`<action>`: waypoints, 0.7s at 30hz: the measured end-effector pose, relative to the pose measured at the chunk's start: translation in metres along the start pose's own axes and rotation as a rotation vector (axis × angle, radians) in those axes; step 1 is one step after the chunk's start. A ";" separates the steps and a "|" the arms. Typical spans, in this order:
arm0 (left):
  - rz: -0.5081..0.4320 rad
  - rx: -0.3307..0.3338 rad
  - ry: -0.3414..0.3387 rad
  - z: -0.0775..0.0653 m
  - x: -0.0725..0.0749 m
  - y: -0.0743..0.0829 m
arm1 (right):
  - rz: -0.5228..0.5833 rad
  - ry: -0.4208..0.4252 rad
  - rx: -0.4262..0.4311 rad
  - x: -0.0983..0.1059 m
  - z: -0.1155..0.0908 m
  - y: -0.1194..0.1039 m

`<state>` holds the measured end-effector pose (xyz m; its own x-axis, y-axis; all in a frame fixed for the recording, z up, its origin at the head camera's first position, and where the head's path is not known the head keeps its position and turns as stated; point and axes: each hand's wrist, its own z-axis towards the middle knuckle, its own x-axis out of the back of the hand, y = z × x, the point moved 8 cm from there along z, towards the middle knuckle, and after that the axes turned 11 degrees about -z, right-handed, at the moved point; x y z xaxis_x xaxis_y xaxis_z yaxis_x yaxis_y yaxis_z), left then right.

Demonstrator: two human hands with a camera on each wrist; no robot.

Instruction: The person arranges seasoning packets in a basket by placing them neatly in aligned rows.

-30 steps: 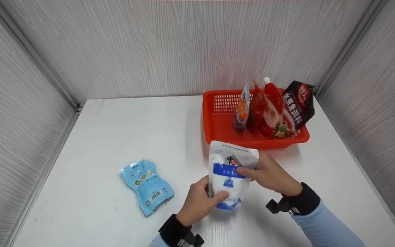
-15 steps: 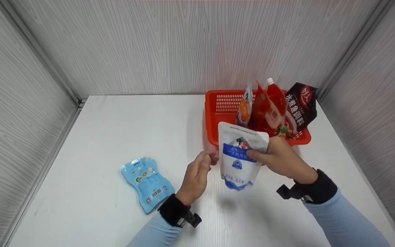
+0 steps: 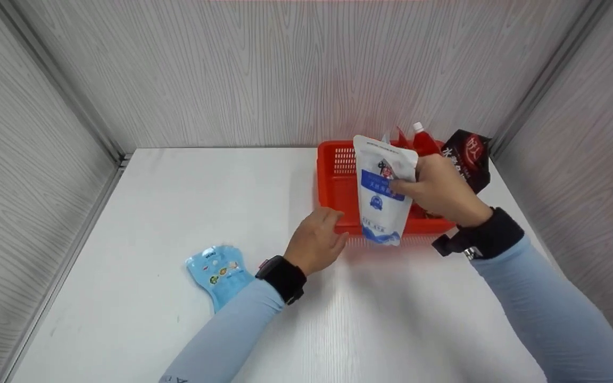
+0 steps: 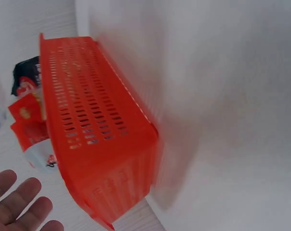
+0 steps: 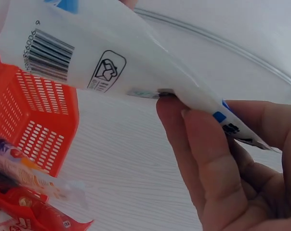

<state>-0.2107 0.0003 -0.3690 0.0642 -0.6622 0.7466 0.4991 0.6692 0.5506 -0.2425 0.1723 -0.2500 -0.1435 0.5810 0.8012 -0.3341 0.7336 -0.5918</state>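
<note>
My right hand (image 3: 439, 186) pinches a white pouch with a blue band (image 3: 383, 213) by its upper right side, thumb on the printed front. The pouch hangs upright and overlaps the front of the red plastic basket (image 3: 325, 183) in the head view. In the right wrist view, the fingers (image 5: 210, 154) press its back, below a barcode. My left hand (image 3: 317, 239) holds nothing. Its fingers are spread and relaxed by the basket's front left corner; the left wrist view shows the fingertips beside the basket (image 4: 121, 192).
Upright in the basket's right part stand a red pouch with a white cap (image 3: 423, 141), a black seasoning packet (image 3: 469, 157) and others partly hidden by the pouch. A light blue pouch (image 3: 221, 271) lies on the white table (image 3: 115, 298), partly behind my left sleeve.
My left hand has let go of the white pouch and moved forward to the basket's corner. My right hand has lifted the pouch forward, over the basket's front.
</note>
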 end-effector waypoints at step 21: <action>0.377 0.086 -0.380 0.048 -0.060 -0.029 | -0.025 0.098 -0.265 -0.002 0.071 0.024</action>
<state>-0.2706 0.0366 -0.4124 -0.0998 -0.2133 0.9719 0.4281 0.8726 0.2354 -0.3164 0.1635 -0.2590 -0.0432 0.5837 0.8108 -0.0791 0.8070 -0.5852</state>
